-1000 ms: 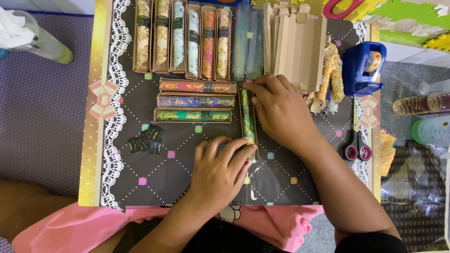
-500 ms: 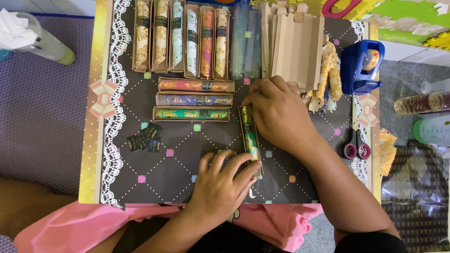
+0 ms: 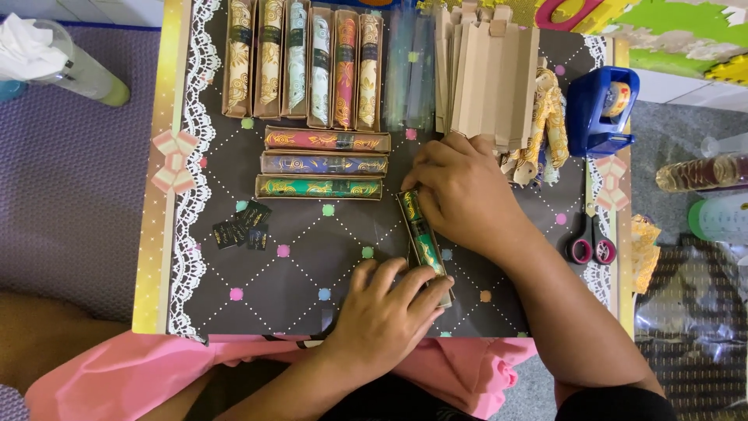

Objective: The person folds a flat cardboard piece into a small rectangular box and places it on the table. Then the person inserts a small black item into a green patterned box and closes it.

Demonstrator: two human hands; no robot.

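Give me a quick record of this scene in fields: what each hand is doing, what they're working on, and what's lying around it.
left hand: rests on the near end of the green patterned narrow box, fingers over it
right hand: holds the far end of the same box
green patterned narrow box: lies lengthwise on the dark mat, between the two hands
dark mat: dotted diamond pattern, lace edge on the left
three filled boxes: stacked sideways, left of the right hand
row of upright boxes: along the far edge
plain cardboard sleeves: far right stack
blue tape dispenser: right edge
scissors: right of the arm
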